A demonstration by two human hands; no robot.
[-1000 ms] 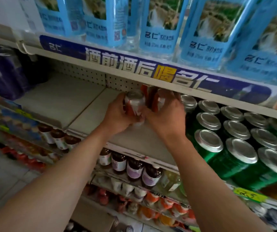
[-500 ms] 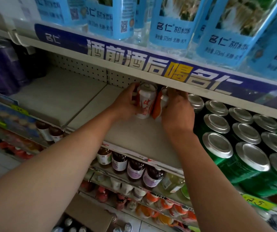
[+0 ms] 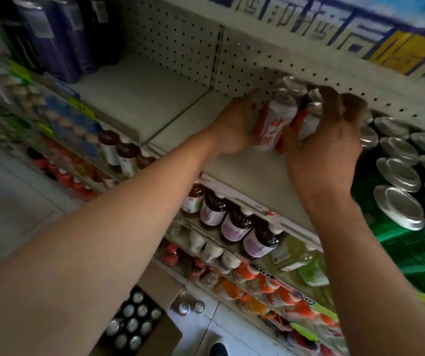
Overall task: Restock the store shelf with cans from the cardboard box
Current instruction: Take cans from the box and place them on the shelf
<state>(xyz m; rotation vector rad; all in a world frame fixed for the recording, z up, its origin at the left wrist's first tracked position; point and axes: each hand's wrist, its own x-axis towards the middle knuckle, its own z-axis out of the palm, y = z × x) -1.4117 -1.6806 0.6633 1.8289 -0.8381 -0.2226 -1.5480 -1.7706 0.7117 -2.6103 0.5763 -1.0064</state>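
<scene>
Head view shows both arms reaching up to the far part of a pale store shelf (image 3: 252, 176), close to the pegboard back wall (image 3: 180, 34). Left hand (image 3: 234, 129) wraps its fingers round a white-and-red can (image 3: 278, 122), which stands tilted on the shelf. Right hand (image 3: 326, 142) grips a second white-and-red can (image 3: 308, 122), just beside and touching the first; its fingers curl over the top. More silver can tops show behind these two, though motion blur hides their detail. Green cans (image 3: 398, 173) with silver lids fill the shelf directly right of the hands. Dark purple cans (image 3: 60, 39) stand at the far left of the same level. Bottles (image 3: 234, 224) line the shelf below. Near the bottom edge, the open cardboard box (image 3: 162, 337) sits on the floor, with can tops (image 3: 131, 325) visible inside it.
</scene>
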